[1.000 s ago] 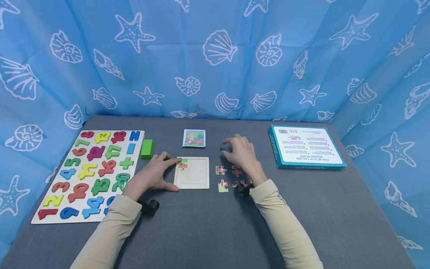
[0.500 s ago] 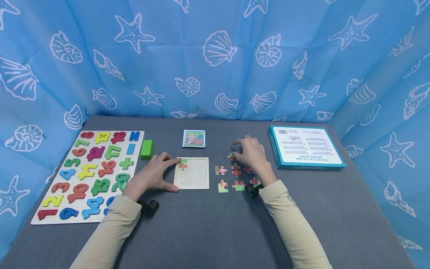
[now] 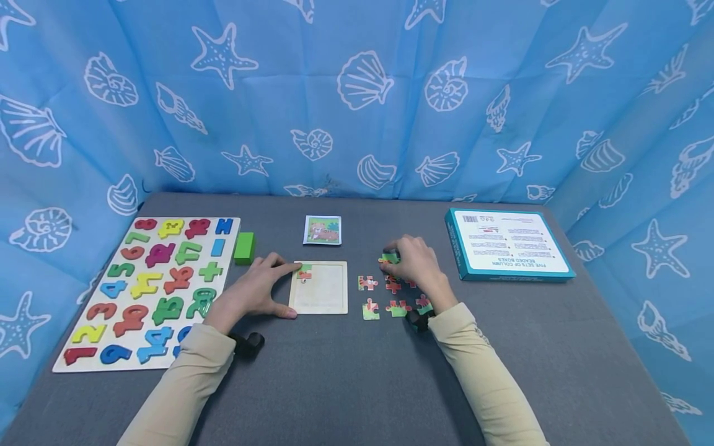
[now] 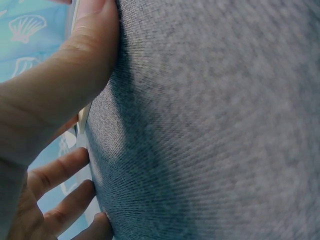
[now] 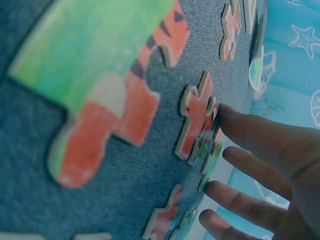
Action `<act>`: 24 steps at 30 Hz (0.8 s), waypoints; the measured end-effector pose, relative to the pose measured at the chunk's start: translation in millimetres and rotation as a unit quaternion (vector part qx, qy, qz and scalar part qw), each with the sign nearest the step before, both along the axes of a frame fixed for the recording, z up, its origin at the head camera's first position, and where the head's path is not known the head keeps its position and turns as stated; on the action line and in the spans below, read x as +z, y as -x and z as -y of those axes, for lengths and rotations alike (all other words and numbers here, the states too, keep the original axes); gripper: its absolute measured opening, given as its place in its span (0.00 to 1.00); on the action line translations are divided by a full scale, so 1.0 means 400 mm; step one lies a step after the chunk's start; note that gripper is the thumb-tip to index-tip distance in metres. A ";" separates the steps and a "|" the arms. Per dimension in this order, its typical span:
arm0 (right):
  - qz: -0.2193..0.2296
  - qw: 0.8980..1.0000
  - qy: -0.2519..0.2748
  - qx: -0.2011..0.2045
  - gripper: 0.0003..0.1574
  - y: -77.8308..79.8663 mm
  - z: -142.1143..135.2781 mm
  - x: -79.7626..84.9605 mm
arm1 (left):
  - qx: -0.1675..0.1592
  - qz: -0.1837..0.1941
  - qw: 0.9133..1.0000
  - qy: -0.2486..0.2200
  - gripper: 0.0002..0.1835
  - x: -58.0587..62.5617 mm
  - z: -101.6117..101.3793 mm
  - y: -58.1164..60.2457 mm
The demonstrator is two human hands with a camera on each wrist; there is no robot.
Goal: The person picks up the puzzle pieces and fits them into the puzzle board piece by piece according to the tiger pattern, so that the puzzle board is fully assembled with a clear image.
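Observation:
My left hand (image 3: 259, 285) holds a small square wooden puzzle tray (image 3: 329, 294) by its left side, thumb at the front corner and index finger at the back one. A green-and-red jigsaw piece (image 3: 304, 271) lies in the tray's back left corner. To the right, my right hand (image 3: 415, 260) has thumb and index finger around a mostly green jigsaw piece (image 3: 388, 257) at the back of the loose ones. Its palm hides some of the others. In the right wrist view, a big green-and-orange piece (image 5: 115, 85) fills the foreground, with the thumb at pieces farther off.
Several red and green jigsaw pieces (image 3: 398, 308) lie right of the tray. Behind it is a picture card (image 3: 322, 230). A number board (image 3: 125, 291) and a green block (image 3: 244, 248) stand left; a teal-edged box (image 3: 510, 243) lies right. A blue curtain (image 3: 357, 136) borders the table.
My right hand first moves right, uncovering loose pieces, then comes slightly forward and brings thumb and index finger around the green piece. The left hand and tray stay put.

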State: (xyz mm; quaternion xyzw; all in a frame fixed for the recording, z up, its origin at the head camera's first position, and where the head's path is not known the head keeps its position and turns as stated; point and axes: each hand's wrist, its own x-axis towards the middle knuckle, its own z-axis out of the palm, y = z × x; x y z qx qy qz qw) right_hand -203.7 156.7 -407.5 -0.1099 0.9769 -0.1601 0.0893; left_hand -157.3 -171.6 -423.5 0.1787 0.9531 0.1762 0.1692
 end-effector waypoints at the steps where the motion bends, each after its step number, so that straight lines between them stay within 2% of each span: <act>1: 0.001 1.000 0.001 0.000 0.26 -0.001 0.001 0.000 | 0.000 0.000 1.000 0.000 0.54 0.000 0.000 0.000; 11: 0.004 1.000 0.016 0.006 0.23 0.001 0.006 -0.003 | -0.001 0.002 1.000 0.002 0.54 0.002 0.000 -0.002; 24: -0.018 1.000 0.019 0.018 0.20 -0.001 0.011 -0.001 | 0.000 0.005 1.000 0.008 0.54 0.000 0.001 0.003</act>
